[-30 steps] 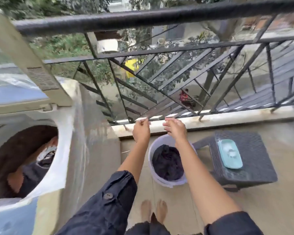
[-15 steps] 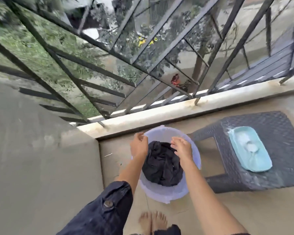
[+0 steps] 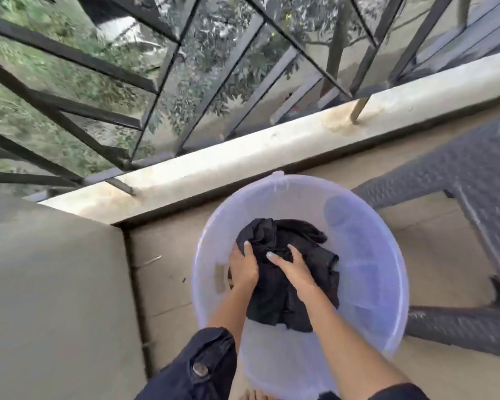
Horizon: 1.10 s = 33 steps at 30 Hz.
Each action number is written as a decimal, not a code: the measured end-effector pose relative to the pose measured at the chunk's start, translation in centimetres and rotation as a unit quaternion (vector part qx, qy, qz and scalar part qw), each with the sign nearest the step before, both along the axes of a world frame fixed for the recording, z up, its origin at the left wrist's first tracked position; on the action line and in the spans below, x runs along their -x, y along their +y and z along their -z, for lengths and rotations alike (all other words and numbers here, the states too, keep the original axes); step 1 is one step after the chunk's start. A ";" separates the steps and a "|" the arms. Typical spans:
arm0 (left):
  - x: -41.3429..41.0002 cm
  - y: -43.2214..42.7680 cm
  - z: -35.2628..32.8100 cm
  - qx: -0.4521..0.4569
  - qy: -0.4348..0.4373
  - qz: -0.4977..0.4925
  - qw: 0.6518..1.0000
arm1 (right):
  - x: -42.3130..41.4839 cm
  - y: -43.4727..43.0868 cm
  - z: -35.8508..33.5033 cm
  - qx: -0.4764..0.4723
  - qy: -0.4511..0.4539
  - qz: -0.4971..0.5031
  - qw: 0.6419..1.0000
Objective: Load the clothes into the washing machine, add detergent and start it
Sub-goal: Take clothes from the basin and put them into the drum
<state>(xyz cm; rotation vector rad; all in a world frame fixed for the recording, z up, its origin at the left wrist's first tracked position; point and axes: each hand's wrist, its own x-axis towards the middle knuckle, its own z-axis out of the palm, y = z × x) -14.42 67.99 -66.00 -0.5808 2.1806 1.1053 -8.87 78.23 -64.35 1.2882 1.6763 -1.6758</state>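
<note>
A pale lilac plastic bucket (image 3: pixel 367 255) stands on the balcony floor with a heap of black clothes (image 3: pixel 280 298) inside. Both my hands are down in the bucket. My left hand (image 3: pixel 243 268) grips the left edge of the heap, thumb on top and fingers tucked under the fabric. My right hand (image 3: pixel 292 268) lies on the middle of the heap with its fingers curled into a fold. The grey side of the washing machine (image 3: pixel 55 284) fills the lower left; its opening is out of view.
A dark woven plastic stool (image 3: pixel 474 174) stands right of the bucket, nearly touching it. A concrete curb (image 3: pixel 243 157) with a black metal railing (image 3: pixel 156 82) runs behind. My dark sleeve (image 3: pixel 202 368) and bare toes show at the bottom edge.
My hands dropped from above the bucket's rim into it and took hold of the black clothes. The view moved down and closer; the machine's opening and the stool's teal tray left the frame.
</note>
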 end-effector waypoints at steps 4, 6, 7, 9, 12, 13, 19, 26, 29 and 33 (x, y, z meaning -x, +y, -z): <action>0.4 -0.3 1.4 -0.078 -0.052 -0.099 0.991 | 0.7 -2.0 1.1 0.046 0.020 -0.006 0.999; 0.4 -0.6 -0.1 -0.103 -0.078 -0.127 0.983 | 1.1 -2.7 0.3 0.039 0.028 0.022 0.999; 0.3 -0.6 -0.8 -0.116 -0.081 -0.135 0.981 | 1.1 -2.9 -0.4 0.019 0.024 0.043 0.999; -0.2 -0.5 -2.5 -0.137 -0.080 -0.134 0.978 | 0.8 -3.0 -2.2 -0.039 0.016 0.092 0.995; -0.9 -0.4 -5.5 -0.165 -0.078 -0.124 0.975 | 0.0 -2.8 -6.0 -0.077 0.023 0.154 0.985; -1.1 -0.3 -6.7 -0.166 -0.079 -0.123 0.975 | -0.2 -2.6 -7.3 -0.081 0.030 0.180 0.980; -1.5 1.3 -18.2 -0.216 -0.068 -0.105 0.968 | -1.2 -0.8 -17.5 -0.087 0.064 0.310 0.945; -1.6 0.5 -23.9 -0.187 -0.035 -0.137 0.972 | -1.7 1.0 -30.2 -0.044 0.108 0.370 0.922; -1.9 -0.2 -27.1 -0.190 -0.076 -0.182 0.962 | -1.8 1.5 -35.5 -0.009 0.118 0.371 0.921; -2.4 -1.2 -30.7 -0.253 -0.127 -0.189 0.940 | -2.1 1.5 -42.3 0.052 0.144 0.360 0.920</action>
